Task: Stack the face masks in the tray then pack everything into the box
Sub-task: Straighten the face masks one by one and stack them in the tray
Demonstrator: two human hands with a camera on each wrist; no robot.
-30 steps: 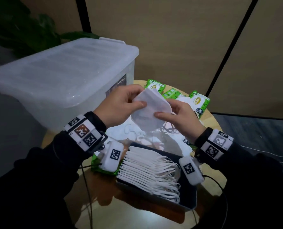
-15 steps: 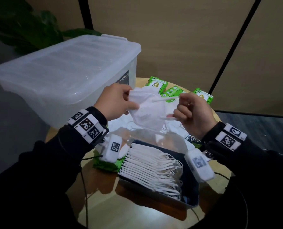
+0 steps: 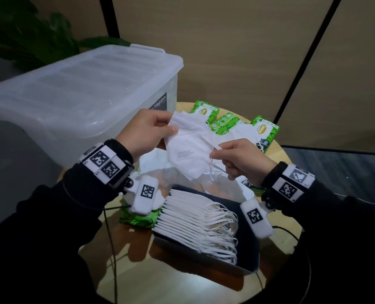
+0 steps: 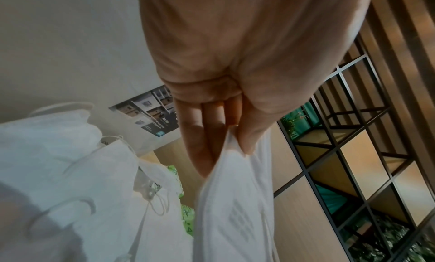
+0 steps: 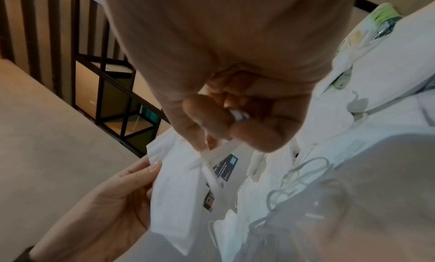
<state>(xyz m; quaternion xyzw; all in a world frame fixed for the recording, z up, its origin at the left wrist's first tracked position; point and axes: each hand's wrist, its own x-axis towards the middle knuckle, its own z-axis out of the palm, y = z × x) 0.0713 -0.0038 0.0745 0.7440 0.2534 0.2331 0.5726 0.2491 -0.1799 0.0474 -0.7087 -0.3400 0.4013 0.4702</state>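
Note:
I hold one folded white face mask [image 3: 187, 150] in the air above the table. My left hand [image 3: 148, 132] pinches its upper left edge between thumb and fingers [image 4: 244, 135]. My right hand [image 3: 237, 159] pinches the mask's ear loop [image 5: 237, 115] at the right side. Below, a dark tray [image 3: 251, 244] holds a neat row of several stacked masks [image 3: 195, 222]. More loose masks [image 3: 243, 130] lie in a pile behind the tray. The clear plastic box [image 3: 77, 93] with its lid on stands at the left.
Green wipe packs [image 3: 204, 110] lie at the back of the round wooden table [image 3: 182, 284], and another green pack [image 3: 138, 218] sits left of the tray. A clear plastic wrapper [image 3: 217, 183] lies behind the tray. A plant [image 3: 28, 38] stands behind the box.
My right hand has let go of the mask's body and now pinches its ear loop, pulled out to the right. The left hand keeps its hold on the mask's edge.

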